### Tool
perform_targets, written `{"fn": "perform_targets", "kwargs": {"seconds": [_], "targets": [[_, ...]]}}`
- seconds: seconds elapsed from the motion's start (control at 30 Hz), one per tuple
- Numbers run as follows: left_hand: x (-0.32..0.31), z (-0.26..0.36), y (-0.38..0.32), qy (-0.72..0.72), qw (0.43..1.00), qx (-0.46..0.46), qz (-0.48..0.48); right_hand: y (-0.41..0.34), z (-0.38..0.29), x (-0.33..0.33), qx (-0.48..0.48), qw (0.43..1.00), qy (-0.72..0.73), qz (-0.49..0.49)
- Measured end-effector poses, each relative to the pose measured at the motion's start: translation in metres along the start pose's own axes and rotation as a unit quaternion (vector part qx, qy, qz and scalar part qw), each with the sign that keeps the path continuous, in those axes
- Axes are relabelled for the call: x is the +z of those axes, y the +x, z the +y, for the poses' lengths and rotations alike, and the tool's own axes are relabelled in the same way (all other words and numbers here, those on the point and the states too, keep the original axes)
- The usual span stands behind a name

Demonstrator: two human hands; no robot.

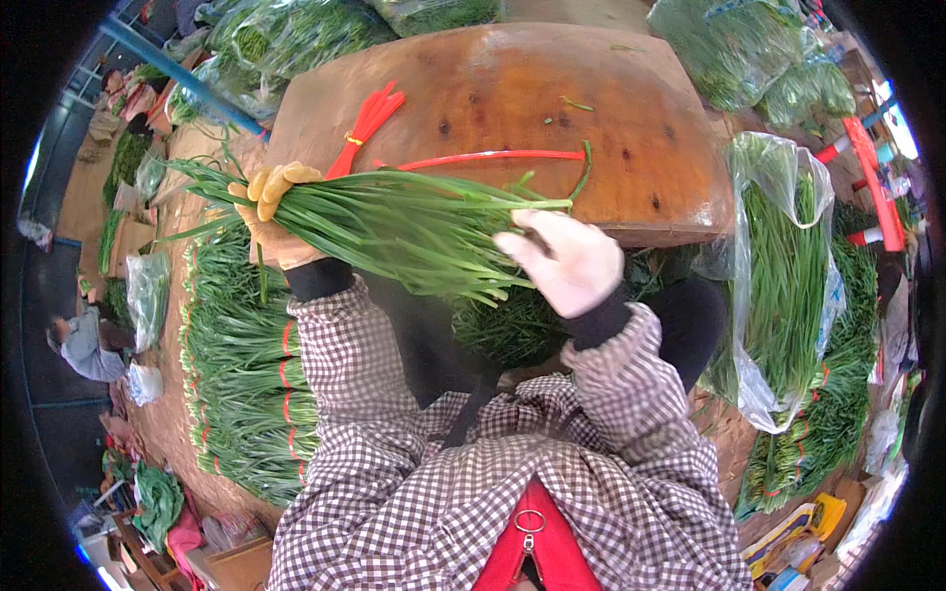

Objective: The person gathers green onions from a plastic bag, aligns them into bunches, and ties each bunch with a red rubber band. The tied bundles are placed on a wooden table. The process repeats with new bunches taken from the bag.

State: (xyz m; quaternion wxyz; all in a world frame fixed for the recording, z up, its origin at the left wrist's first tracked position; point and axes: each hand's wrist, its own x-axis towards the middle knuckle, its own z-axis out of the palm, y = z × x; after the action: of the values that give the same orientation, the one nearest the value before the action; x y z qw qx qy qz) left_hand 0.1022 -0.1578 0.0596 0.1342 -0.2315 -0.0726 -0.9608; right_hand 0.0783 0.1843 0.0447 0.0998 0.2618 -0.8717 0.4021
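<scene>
My left hand (277, 199), in a yellow glove, is closed around the leafy end of a loose bunch of garlic chives (392, 221). The bunch lies sideways above my lap, its stem ends spread to the right. At those stem ends is my right hand (569, 258) in a white glove, fingers curled; whether it pinches a stem is unclear. Just beyond the bunch, a single red strip (488, 157) stretches across the wooden board (532, 81). A bundle of red strips (369, 122), bound with a yellow tie, lies at the board's left, its lower end near the chives.
Tied bunches of chives (244, 384) are stacked on the floor at left, with more bunches (805, 443) at right. An open plastic bag of chives (783, 258) stands beside my right knee. Bagged greens (288, 44) sit behind the board. A red plastic stool (876, 185) is far right.
</scene>
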Motion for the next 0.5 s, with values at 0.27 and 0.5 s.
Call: {"fn": "perform_targets", "kwargs": {"seconds": [0.27, 0.5], "targets": [[0.004, -0.01, -0.002, -0.043, 0.999, -0.015, -0.007, -0.002, 0.03, 0.054, -0.137, 0.98, -0.14, 0.023], [0.003, 0.008, -0.006, -0.026, 1.0, 0.005, 0.015, -0.003, 0.052, -0.021, 0.173, 0.951, -0.065, -0.248]]}}
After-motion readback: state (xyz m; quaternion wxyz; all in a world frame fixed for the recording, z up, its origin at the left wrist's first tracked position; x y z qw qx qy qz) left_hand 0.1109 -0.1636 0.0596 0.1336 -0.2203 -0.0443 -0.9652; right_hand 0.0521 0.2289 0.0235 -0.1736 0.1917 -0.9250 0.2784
